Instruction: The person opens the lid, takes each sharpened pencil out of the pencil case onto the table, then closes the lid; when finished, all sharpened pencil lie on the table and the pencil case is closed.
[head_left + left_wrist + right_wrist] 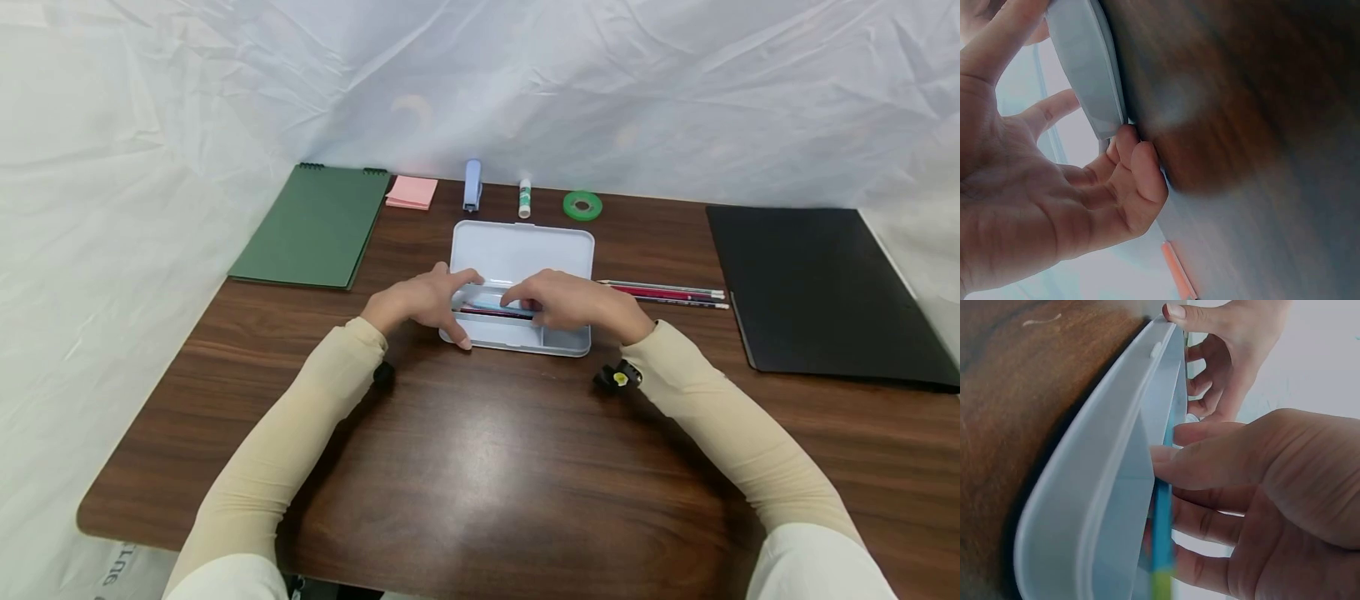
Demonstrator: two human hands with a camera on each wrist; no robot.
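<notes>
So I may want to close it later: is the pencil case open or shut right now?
Open. The case lies on the table with its lid folded flat behind it; both hands, left and right, reach into the tray.
</notes>
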